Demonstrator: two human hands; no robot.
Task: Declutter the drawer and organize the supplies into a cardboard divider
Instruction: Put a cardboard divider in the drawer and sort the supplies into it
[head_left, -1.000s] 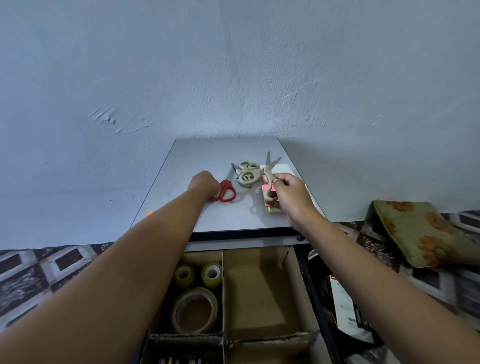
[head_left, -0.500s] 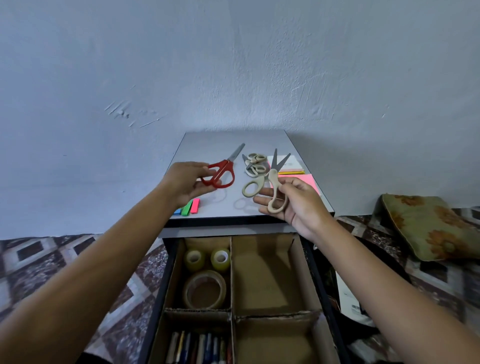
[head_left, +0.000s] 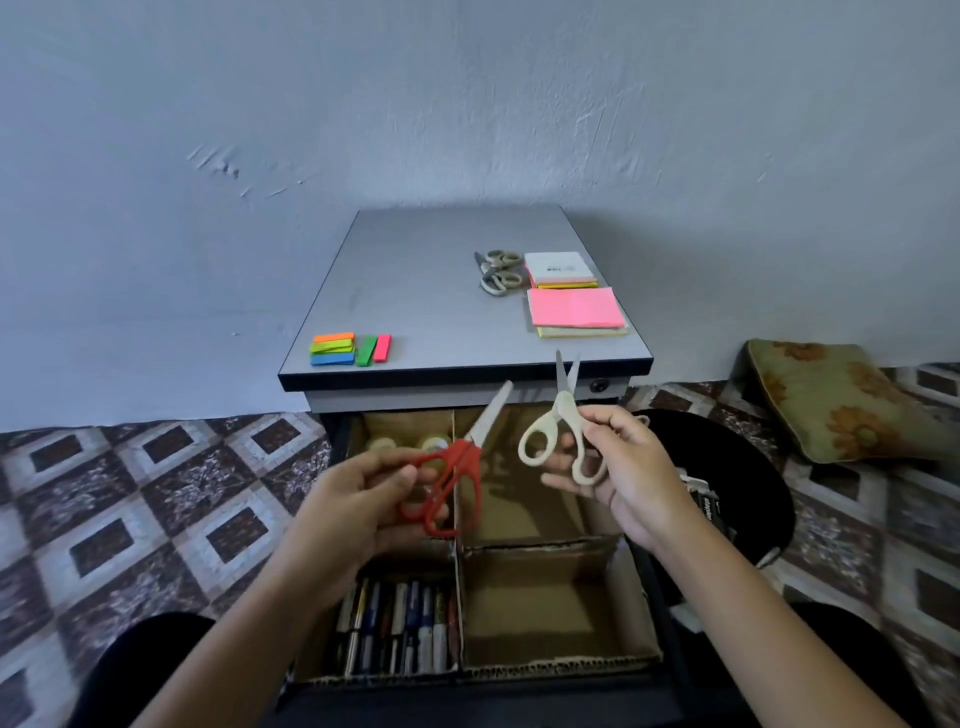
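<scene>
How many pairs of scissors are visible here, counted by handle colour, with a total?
Red handles: 1, the red scissors in the left hand.
Beige handles: 3, the beige scissors in the right hand, plus the far small pair and the near small pair on the cabinet top.
Total: 4.

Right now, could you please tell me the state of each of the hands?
Left hand: holding the red scissors.
Right hand: holding the beige scissors.
</scene>
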